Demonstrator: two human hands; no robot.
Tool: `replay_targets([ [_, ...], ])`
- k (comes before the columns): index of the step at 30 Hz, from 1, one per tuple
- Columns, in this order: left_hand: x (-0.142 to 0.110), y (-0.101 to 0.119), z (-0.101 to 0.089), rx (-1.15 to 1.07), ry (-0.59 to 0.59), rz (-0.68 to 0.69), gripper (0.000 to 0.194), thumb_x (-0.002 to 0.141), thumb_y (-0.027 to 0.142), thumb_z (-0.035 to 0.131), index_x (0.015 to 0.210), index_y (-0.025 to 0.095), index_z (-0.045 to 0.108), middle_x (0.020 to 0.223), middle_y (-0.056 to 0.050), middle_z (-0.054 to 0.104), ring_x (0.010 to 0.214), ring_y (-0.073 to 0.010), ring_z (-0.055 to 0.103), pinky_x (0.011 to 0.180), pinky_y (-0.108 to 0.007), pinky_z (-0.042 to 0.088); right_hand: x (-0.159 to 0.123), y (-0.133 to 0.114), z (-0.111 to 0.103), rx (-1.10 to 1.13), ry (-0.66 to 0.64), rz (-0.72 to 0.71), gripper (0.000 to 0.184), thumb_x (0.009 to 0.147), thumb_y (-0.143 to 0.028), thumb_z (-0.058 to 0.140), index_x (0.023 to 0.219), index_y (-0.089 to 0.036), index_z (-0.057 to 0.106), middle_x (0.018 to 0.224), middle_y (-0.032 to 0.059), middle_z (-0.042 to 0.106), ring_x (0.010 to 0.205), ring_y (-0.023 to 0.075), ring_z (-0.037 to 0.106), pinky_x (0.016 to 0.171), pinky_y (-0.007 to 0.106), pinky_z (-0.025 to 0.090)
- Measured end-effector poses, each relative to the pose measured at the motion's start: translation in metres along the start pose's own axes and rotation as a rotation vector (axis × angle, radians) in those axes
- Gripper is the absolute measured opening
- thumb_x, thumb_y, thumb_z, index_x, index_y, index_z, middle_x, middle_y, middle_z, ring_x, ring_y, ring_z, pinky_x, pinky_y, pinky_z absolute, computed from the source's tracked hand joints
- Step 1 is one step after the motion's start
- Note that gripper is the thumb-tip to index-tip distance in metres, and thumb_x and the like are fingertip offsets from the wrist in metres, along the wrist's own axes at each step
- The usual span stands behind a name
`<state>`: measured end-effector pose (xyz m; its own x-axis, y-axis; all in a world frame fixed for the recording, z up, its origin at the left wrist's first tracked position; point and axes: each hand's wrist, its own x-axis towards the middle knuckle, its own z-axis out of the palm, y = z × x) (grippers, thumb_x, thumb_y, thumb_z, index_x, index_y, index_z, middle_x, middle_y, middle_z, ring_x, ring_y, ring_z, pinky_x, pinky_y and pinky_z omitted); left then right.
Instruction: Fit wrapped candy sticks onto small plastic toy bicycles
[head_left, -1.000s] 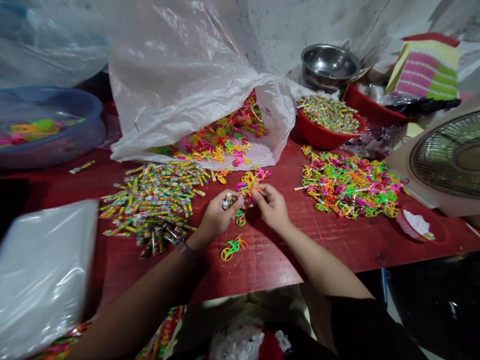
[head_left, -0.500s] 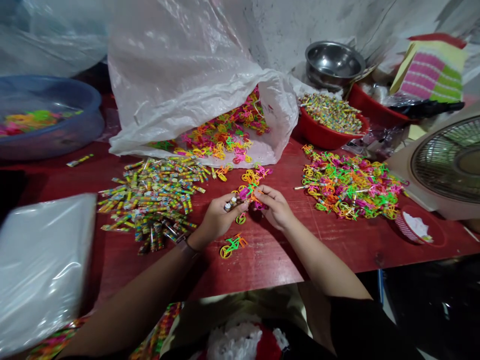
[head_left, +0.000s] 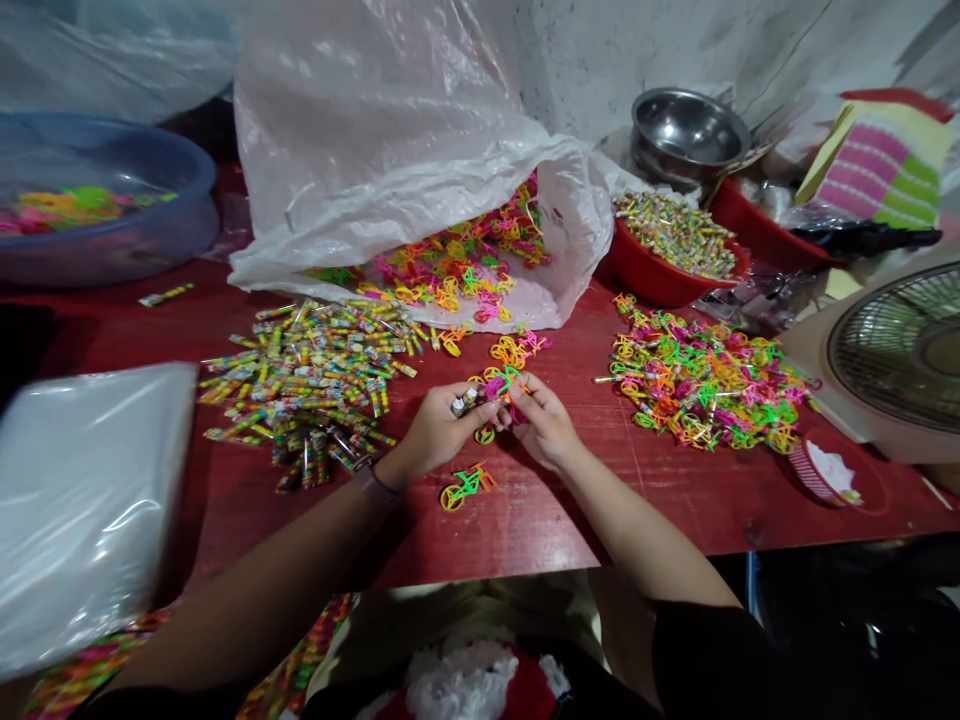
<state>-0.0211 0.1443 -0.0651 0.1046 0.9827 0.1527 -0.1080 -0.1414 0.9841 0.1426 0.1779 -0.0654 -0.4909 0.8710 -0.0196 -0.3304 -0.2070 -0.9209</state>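
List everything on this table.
red wooden tabletop: one, red, underneath
clear plastic bag: one, clear, back centre
neon plastic toy bicycles: many, mixed colours, bag, right heap, basin
wrapped candy sticks: many, yellow-striped, left heap, red bowl
red plastic bowl: one, red, back right
steel bowl: one, silver, behind it
blue plastic basin: one, blue, far left
cream electric fan: one, cream, far right
clear plastic sheets: one stack, near left
left hand: one, pinching candy stick
right hand: one, pinching bicycle

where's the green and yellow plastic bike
In the head view, the green and yellow plastic bicycle lies on the red table just below the left hand, toward the person and clear of the hands.
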Motion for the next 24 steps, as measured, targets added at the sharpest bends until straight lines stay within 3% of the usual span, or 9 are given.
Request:
replay_targets([
  [8,-0.004,-0.021,0.005,0.174,0.196,-0.037,0.031,0.087,0.045,0.074,0.085,0.013,0.073,0.075,-0.006,0.074,0.066,-0.0163,0.064,0.061,-0.025,0.048,0.004,0.024,0.003,-0.469,0.296,-0.292,0.038,0.09,-0.057,0.068,0.085,-0.024,0.05,0.081,-0.0013,0.053,0.079,0.0164,0.05,0.078,0.03,0.045],
  [10,-0.003,-0.022,0.005,0.18,0.176,-0.053,0.034,0.09,0.048,0.071,0.087,0.014,0.072,0.076,-0.006,0.073,0.063,-0.0142,0.061,0.059,-0.024,0.046,0.01,0.016,-0.003,-0.498,0.242,-0.257,0.034,0.091,-0.054,0.068,0.084,-0.024,0.053,0.079,-0.001,0.056,0.076,0.0168,0.051,0.076,0.031,0.045],
  [12,0.002,-0.021,0.002,0.1,0.178,-0.061,0.037,0.093,0.051,0.066,0.099,0.015,0.069,0.078,-0.004,0.073,0.058,-0.011,0.056,0.055,-0.023,0.043,0.014,-0.007,-0.021,-0.559,0.288,-0.287,0.027,0.09,-0.048,0.07,0.084,-0.024,0.059,0.079,0.0005,0.061,0.075,0.0176,0.054,0.075,0.032,0.045],
  [15,0.013,-0.015,-0.01,-0.1,0.287,-0.047,0.042,0.091,0.051,0.068,0.115,0.02,0.054,0.081,-0.001,0.071,0.053,-0.0085,0.05,0.049,-0.021,0.037,0.008,-0.061,-0.074,-0.673,0.632,-0.446,0.016,0.089,-0.039,0.07,0.085,-0.025,0.064,0.083,0.0026,0.064,0.076,0.0201,0.054,0.074,0.035,0.043],
  [17,0.02,-0.011,-0.02,-0.184,0.35,-0.034,0.043,0.086,0.048,0.073,0.11,0.022,0.047,0.079,0.001,0.07,0.054,-0.0086,0.052,0.048,-0.02,0.036,-0.002,-0.094,-0.113,-0.705,0.818,-0.499,0.01,0.088,-0.031,0.068,0.083,-0.027,0.06,0.084,0.0036,0.059,0.086,0.0252,0.053,0.08,0.04,0.04],
  [19,0.024,-0.009,-0.026,-0.215,0.366,-0.035,0.043,0.085,0.045,0.075,0.102,0.024,0.042,0.077,0.003,0.069,0.056,-0.0089,0.056,0.049,-0.019,0.037,-0.009,-0.112,-0.138,-0.955,1.112,-0.604,0.022,0.079,-0.02,0.073,0.096,-0.027,0.061,0.104,0.0095,0.06,0.109,0.0343,0.05,0.093,0.049,0.037],
  [20,0.024,-0.009,-0.027,-0.22,0.358,-0.039,0.043,0.085,0.045,0.075,0.099,0.024,0.041,0.077,0.003,0.068,0.056,-0.009,0.058,0.05,-0.019,0.039,-0.01,-0.112,-0.142,-1.094,1.172,-0.66,0.031,0.077,-0.016,0.072,0.104,-0.025,0.062,0.114,0.0135,0.059,0.118,0.0376,0.047,0.1,0.053,0.033],
  [22,0.022,-0.012,-0.024,-0.222,0.305,-0.058,0.043,0.086,0.049,0.073,0.096,0.024,0.04,0.078,0.003,0.068,0.056,-0.0092,0.061,0.051,-0.02,0.042,-0.005,-0.098,-0.131,-1.304,1.018,-0.704,0.034,0.081,-0.015,0.066,0.115,-0.02,0.064,0.123,0.018,0.059,0.122,0.0377,0.047,0.104,0.055,0.033],
  [24,0.018,-0.015,-0.018,-0.214,0.212,-0.098,0.046,0.086,0.056,0.072,0.093,0.022,0.041,0.08,0.002,0.068,0.056,-0.0099,0.063,0.051,-0.02,0.045,0.007,-0.068,-0.104,-1.323,0.581,-0.601,0.022,0.093,-0.022,0.058,0.111,-0.021,0.069,0.113,0.0136,0.065,0.108,0.0303,0.057,0.098,0.049,0.041],
])
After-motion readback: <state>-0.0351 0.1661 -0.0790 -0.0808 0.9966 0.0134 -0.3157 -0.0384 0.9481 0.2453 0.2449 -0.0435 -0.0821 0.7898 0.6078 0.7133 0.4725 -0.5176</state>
